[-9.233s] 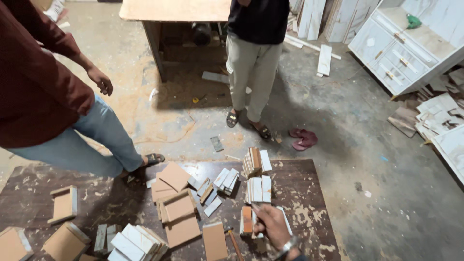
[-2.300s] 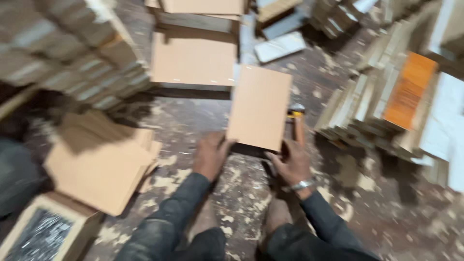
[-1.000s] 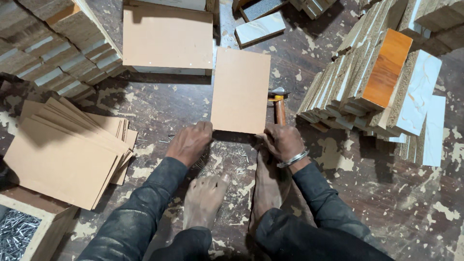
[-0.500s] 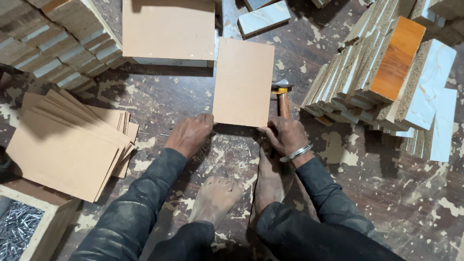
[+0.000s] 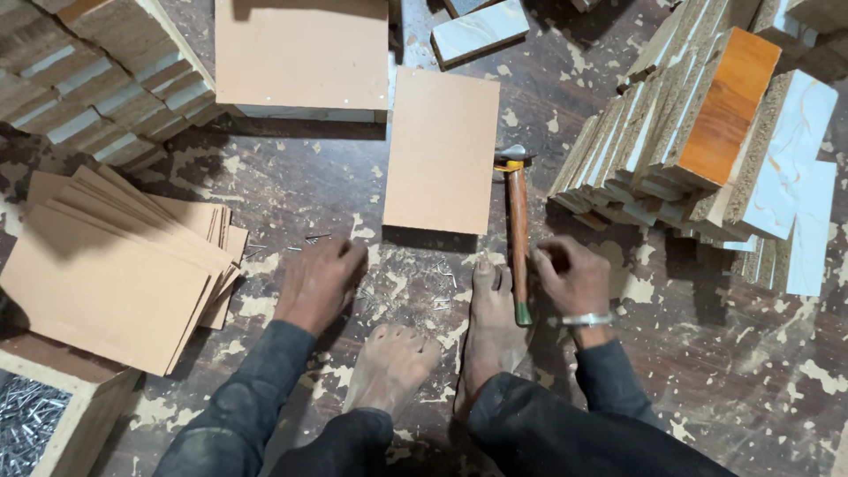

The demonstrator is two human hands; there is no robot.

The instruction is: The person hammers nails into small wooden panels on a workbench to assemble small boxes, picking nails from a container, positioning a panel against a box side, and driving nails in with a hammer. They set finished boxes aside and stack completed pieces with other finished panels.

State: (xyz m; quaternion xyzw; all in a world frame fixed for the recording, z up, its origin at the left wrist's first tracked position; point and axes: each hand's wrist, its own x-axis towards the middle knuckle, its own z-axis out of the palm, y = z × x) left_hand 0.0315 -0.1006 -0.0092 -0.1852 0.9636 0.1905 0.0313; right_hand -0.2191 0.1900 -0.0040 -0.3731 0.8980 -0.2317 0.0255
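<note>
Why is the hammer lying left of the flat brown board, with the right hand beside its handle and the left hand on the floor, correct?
Not quite. In the head view the hammer lies to the right of the flat brown board, not left. The right hand is beside its handle and the left hand rests on the floor.

Wooden-handled hammer (image 5: pixel 518 238) flat on floor; small nails (image 5: pixel 442 287) scattered

nail box (image 5: pixel 35 424) cropped at corner, left hand (image 5: pixel 318 283) fingertips hidden
</note>
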